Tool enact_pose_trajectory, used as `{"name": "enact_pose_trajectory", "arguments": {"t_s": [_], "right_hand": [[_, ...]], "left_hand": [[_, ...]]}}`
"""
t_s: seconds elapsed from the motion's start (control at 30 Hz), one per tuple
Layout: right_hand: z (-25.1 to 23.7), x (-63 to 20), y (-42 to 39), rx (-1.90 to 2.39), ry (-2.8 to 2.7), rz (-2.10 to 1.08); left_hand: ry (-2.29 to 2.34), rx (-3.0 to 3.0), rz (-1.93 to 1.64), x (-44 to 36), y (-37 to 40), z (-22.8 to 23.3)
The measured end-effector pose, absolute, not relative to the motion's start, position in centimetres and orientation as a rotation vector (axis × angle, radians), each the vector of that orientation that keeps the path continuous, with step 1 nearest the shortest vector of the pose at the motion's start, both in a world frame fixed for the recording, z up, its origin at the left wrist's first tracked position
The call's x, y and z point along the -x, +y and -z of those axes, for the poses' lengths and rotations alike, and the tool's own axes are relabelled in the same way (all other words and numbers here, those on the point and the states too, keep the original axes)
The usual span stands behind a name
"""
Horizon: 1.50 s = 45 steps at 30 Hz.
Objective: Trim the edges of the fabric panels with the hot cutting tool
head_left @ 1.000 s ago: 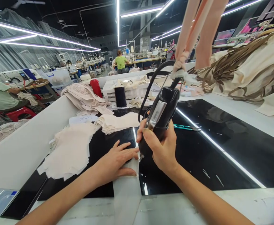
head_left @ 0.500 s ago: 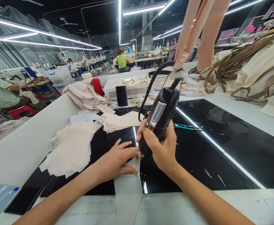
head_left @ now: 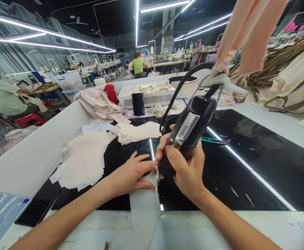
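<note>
The fabric strip (head_left: 144,205) lies flat on the black tabletop (head_left: 258,166), running to its near edge, and we press it down with our left hand (head_left: 131,173), fingers spread. Our right hand (head_left: 187,170) grips the black handheld cutter (head_left: 188,130), its tip just above the strip; teal snips (head_left: 214,140) lie beyond.

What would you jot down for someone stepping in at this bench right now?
Left hand: flat, pressing the pale fabric strip onto the glossy black tabletop.
Right hand: gripping the black corded handheld tool, tip down at the strip's top edge beside the left fingertips.
Nearby: stacks of cream cut fabric pieces on the left, teal snips behind the tool.
Done: strip laid out and held down, tool at its edge.
Left: cannot tell how much of the strip is worked; the stacks sit untouched.
</note>
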State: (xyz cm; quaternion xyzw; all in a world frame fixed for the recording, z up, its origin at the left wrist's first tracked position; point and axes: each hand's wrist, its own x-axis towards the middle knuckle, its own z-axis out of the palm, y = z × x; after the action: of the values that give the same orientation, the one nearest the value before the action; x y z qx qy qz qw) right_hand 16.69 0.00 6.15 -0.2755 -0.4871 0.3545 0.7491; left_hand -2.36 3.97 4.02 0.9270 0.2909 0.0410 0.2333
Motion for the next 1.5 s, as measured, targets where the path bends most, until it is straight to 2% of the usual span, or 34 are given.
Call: {"name": "enact_pose_trajectory", "arguments": {"t_s": [0.33,0.53,0.73,0.87,1.13,1.37,1.5], "right_hand": [[-5.8,-16.6,-0.5,0.628,-1.112,-0.778],[-6.8,-17.3,-0.6,0.633,-1.124,-0.711],[-8.9,-18.6,-1.0,0.774,-1.261,-0.579],[-9.6,-18.5,-1.4,0.761,-1.243,-0.539],[-7.9,-17.9,-1.4,0.745,-1.166,-0.562],[-7.1,-17.9,-1.8,0.669,-1.129,-0.682],[-6.9,-18.3,-2.2,0.637,-1.116,-0.716]], "left_hand": [[0.809,-2.618,-0.185,2.5,3.8,-3.7],[0.99,-2.818,-0.542,3.5,-1.3,-3.6],[1.039,-2.913,-0.412,3.5,-4.7,-1.8],[0.975,-2.958,-0.378,4.5,-3.1,-1.8],[0.494,-2.944,-0.456,7.4,1.6,-2.7],[0.68,-2.873,-0.637,4.6,2.7,-2.5],[0.706,-2.9,-0.58,3.0,3.4,-1.3]]}}
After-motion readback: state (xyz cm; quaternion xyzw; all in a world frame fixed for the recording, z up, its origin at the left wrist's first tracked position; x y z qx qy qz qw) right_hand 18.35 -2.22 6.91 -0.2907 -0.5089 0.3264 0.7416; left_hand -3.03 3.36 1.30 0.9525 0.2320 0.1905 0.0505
